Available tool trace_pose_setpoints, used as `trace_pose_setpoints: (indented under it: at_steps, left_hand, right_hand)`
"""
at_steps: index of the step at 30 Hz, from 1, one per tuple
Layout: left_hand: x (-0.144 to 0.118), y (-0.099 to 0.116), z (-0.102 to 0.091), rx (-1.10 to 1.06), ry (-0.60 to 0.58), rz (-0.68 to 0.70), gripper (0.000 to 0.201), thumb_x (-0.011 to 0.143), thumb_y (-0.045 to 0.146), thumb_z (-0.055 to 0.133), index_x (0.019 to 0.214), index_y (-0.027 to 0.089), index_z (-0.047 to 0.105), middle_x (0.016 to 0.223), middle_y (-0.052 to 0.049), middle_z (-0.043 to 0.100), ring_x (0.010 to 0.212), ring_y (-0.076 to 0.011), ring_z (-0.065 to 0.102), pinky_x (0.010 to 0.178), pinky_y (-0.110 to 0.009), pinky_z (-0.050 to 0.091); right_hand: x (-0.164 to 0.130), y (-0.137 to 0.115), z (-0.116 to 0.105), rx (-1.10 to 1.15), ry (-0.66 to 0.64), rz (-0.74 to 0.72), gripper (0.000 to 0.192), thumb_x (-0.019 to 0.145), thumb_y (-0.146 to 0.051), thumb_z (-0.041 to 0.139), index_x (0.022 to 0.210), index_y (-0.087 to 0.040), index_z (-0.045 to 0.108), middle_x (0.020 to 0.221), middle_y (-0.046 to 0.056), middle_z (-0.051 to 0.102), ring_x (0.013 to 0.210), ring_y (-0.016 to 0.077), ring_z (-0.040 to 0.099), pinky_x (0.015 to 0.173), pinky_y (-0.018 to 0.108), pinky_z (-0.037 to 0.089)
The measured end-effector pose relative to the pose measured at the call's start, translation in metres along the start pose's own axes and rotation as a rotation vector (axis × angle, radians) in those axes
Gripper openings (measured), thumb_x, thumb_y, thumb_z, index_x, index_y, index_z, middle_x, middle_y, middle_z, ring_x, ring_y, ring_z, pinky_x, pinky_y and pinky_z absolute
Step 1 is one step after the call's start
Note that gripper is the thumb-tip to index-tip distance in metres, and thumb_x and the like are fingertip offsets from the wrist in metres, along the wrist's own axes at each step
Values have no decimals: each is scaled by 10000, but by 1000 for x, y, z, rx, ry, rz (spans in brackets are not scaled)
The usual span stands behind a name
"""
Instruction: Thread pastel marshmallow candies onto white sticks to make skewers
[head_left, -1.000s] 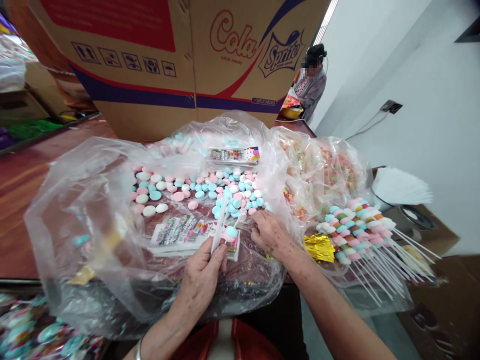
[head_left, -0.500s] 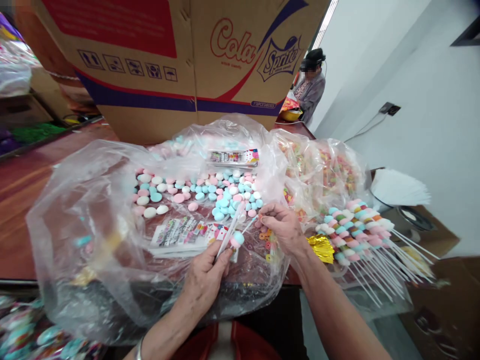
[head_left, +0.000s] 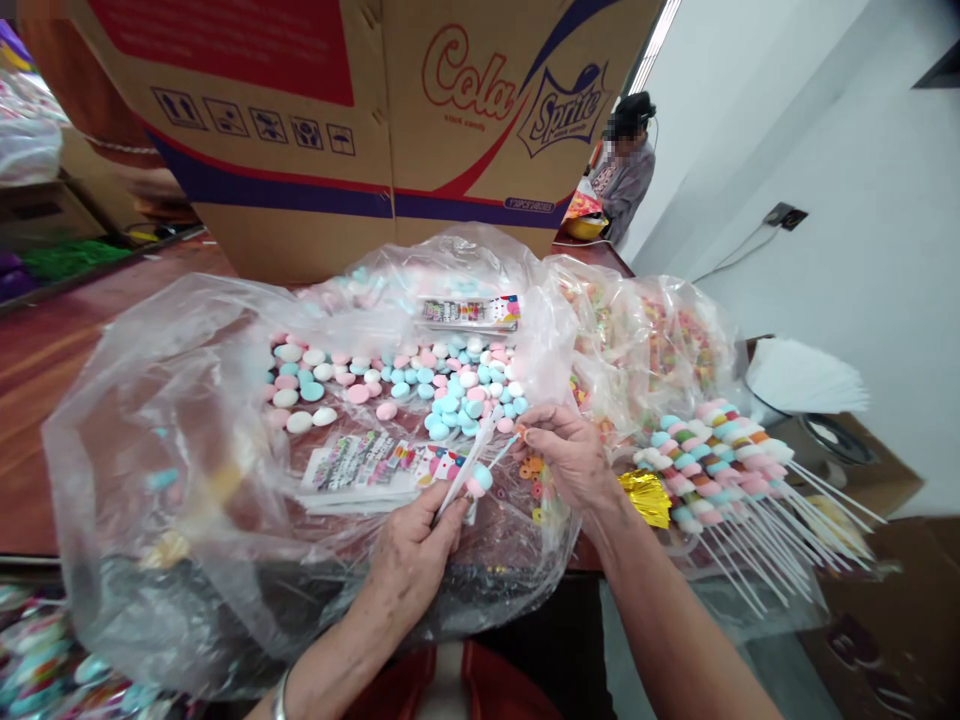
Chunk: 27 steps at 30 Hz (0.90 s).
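Note:
My left hand (head_left: 412,555) grips a bundle of white sticks (head_left: 466,458); one stick carries a blue and a pink candy (head_left: 478,481) near my fingers. My right hand (head_left: 571,452) pinches a small orange ring candy (head_left: 520,433) at the tip of that stick. Small orange ring candies (head_left: 532,472) lie under my right hand. Pink, blue and white round candies (head_left: 420,385) are spread on an open clear plastic bag (head_left: 165,440) in front of me, next to printed labels (head_left: 367,462).
Finished candy skewers (head_left: 712,455) lie in a pile at the right, beside gold foil (head_left: 643,495) and a bag of coloured rings (head_left: 652,335). A large cardboard box (head_left: 337,120) stands behind. Another person (head_left: 622,165) stands far back. White paper (head_left: 802,372) sits at right.
My right hand lifted from the plastic sheet, picked a small orange ring, and brought it to the stick's tip. My left hand tilted the sticks slightly rightward.

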<state>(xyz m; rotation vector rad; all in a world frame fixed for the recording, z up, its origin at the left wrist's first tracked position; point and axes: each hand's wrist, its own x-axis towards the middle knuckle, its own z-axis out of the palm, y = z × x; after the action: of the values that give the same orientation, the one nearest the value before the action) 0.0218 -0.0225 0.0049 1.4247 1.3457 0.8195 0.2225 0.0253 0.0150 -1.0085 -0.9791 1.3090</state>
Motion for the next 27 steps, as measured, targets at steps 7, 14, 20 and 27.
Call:
trace_pose_setpoints:
  at_steps: [7, 14, 20, 27]
  left_hand:
    - [1, -2, 0, 2, 9, 15, 313, 827, 461, 527, 657, 210, 603, 514, 50, 450, 515, -151, 422, 534, -249, 320]
    - [0, -1, 1, -41, 16, 31, 314, 825, 447, 541, 626, 207, 580, 520, 47, 456, 525, -147, 428, 541, -249, 330]
    - [0, -5, 1, -87, 51, 30, 299, 838, 449, 544, 668, 206, 584, 519, 55, 454, 505, -135, 408, 516, -241, 324]
    - [0, -10, 1, -226, 133, -10, 332, 862, 429, 541, 620, 202, 520, 513, 58, 445, 461, -102, 357, 450, -227, 262]
  right_hand:
    - [-2, 2, -10, -167, -17, -86, 154, 719, -284, 774, 869, -245, 773, 839, 4, 739, 722, 154, 658, 685, 288, 529]
    - [-16, 6, 7, -517, -221, -249, 161, 809, -249, 688, 937, -276, 782, 911, 17, 748, 869, 172, 660, 812, 319, 513]
    - [-15, 4, 11, -487, -178, -176, 268, 847, -332, 648, 1092, -256, 726, 890, 4, 745, 795, 162, 665, 760, 308, 524]
    - [24, -3, 2, -1399, 39, -250, 194, 909, -192, 498, 940, -194, 690, 943, 75, 707, 873, 195, 628, 776, 294, 474]
